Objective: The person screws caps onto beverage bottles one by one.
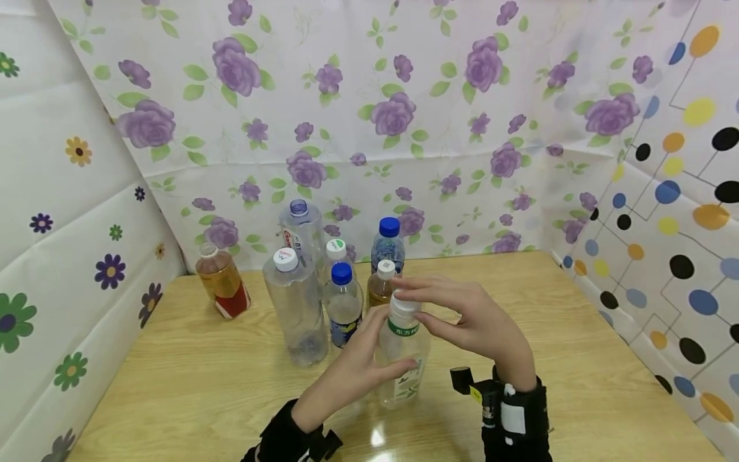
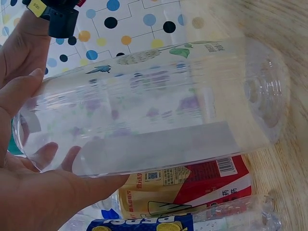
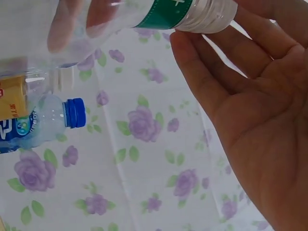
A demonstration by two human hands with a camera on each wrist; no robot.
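Note:
A clear bottle [image 1: 395, 378] with a green band at its neck and a printed label stands upright near the front of the table. My left hand [image 1: 360, 356] grips its upper body, with the thumb along the near side and the fingers behind. The left wrist view shows those fingers through the clear plastic [image 2: 159, 110]. At the bottle's top, my right hand [image 1: 470, 314] has its fingers and thumb around the white cap [image 1: 406, 304]. In the right wrist view, the right hand's fingertips [image 3: 180, 41] sit right at the pale, ridged top of the neck [image 3: 211, 17].
Behind the held bottle stand several others: a blue-capped bottle [image 1: 344, 301], a tall clear one [image 1: 294, 314], an uncapped one [image 1: 301, 224], a brown-labelled one [image 1: 379, 292] and another blue-capped one [image 1: 388, 247]. A red-and-gold-labelled bottle [image 1: 224, 282] stands apart at left. Patterned cloth [image 1: 346, 141] hangs behind.

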